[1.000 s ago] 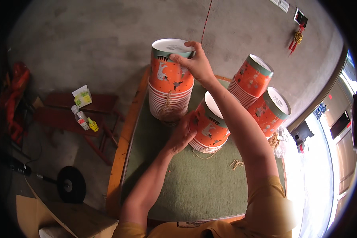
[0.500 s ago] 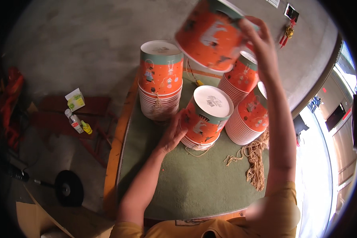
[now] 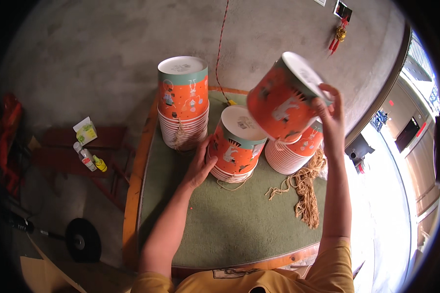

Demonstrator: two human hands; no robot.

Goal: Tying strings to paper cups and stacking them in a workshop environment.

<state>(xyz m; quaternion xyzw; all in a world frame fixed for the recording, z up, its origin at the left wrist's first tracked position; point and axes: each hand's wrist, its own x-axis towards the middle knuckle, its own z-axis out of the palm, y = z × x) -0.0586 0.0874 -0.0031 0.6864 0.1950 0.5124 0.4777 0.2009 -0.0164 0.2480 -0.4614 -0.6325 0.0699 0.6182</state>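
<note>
Orange paper buckets with green bands and white bases stand upside down in nested stacks. My right hand (image 3: 331,115) grips a tilted paper bucket (image 3: 286,105) by its base edge, thumb in front, above the right side of the table. My left hand (image 3: 199,165) is curled against the left side of a short paper bucket stack (image 3: 233,154), thumb on its front and fingers partly hidden behind. To its left rises a tall bucket stack (image 3: 183,102) with a twine handle. The raised bucket partly covers another stack (image 3: 292,157) at right.
A bundle of tan twine (image 3: 307,195) lies on the green table top (image 3: 230,224), which has a wooden edge (image 3: 133,205). A red cord (image 3: 221,63) hangs at the wall. Bottles (image 3: 89,158) and a small box (image 3: 85,131) stand on a red bench at left.
My right hand has lowered the bucket and brought it rightward over the stacks at right. My left hand stays against the short stack. The view has shifted slightly.
</note>
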